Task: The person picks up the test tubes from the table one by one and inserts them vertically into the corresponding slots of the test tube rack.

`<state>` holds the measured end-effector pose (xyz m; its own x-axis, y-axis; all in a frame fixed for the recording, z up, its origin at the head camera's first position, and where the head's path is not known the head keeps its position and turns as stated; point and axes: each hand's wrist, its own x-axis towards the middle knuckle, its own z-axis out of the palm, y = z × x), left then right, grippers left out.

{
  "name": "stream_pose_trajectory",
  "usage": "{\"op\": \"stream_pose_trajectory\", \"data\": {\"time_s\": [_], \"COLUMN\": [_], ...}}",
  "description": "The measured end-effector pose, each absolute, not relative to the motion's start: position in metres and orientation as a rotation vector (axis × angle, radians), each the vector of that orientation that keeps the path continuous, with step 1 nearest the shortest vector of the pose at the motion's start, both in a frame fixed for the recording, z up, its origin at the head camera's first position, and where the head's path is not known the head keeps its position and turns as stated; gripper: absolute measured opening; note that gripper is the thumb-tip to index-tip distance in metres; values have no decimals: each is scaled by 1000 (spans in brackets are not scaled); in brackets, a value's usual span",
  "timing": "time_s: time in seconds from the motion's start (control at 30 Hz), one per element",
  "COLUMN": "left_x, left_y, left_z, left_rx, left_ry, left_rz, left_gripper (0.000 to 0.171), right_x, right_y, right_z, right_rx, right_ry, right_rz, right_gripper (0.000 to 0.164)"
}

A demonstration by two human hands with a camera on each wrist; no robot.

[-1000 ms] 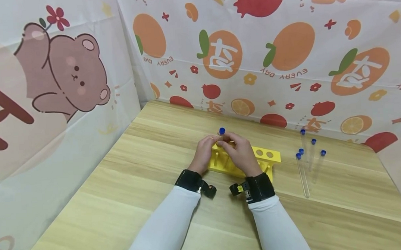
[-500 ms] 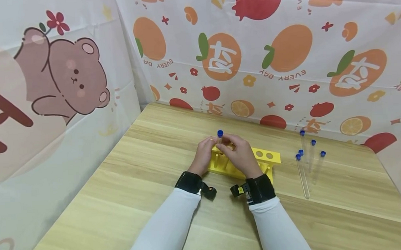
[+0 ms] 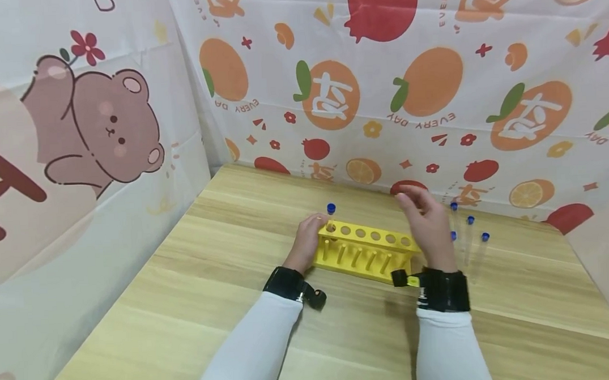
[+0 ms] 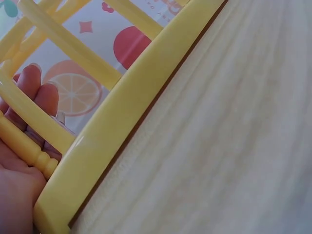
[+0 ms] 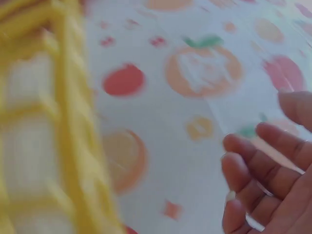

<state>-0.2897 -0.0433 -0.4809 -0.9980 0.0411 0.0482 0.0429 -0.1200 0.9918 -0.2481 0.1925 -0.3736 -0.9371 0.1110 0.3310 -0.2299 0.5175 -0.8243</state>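
Observation:
My left hand (image 3: 307, 244) holds the left end of a yellow test tube rack (image 3: 364, 269), its fingers wrapped behind the end post in the left wrist view. A clear test tube with a blue cap (image 3: 331, 208) stands at the rack's leftmost hole, close to my left fingertips. The other holes in the top row show no tube. Beyond the rack's right end, my right hand (image 3: 428, 221) is in the air with nothing in it. Its fingers (image 5: 239, 170) are loosely bent and apart in the right wrist view.
Several capped test tubes lie on the wooden table (image 3: 212, 307) to the right, among them one with a blue cap (image 3: 485, 237); my right hand and forearm partly cover them. A fruit-print cloth (image 3: 377, 96) hangs behind the table, and a bear-print cloth (image 3: 113, 130) hangs at left.
My right hand has let go of the blue-capped test tube and moved right, away from the rack. The tube now stands on its own at the left hole. My left hand stays on the rack.

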Motion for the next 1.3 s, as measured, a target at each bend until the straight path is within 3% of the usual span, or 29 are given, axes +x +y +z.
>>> {"op": "stream_pose_trajectory", "data": {"time_s": [0.2, 0.47, 0.83, 1.3], "left_x": [-289, -290, -289, -286], "left_y": [-42, -47, -49, -46], "left_z": [-482, -482, -479, -481], "left_rx": [-121, -114, -146, -145], "left_ry": [-2073, -2067, -2084, -2100], "left_rz": [-2328, -2388, -2388, -2323], "left_gripper": [27, 23, 25, 25], "right_x": [-236, -228, -226, -226], "right_y": [243, 294, 301, 302], "right_z": [-375, -410, -435, -447], "right_rx": [-165, -156, -103, -187], "right_ry": [-2532, -2866, -3136, -3114], "right_rz": [1276, 1001, 907, 952], "right_gripper": [58, 56, 39, 35]}}
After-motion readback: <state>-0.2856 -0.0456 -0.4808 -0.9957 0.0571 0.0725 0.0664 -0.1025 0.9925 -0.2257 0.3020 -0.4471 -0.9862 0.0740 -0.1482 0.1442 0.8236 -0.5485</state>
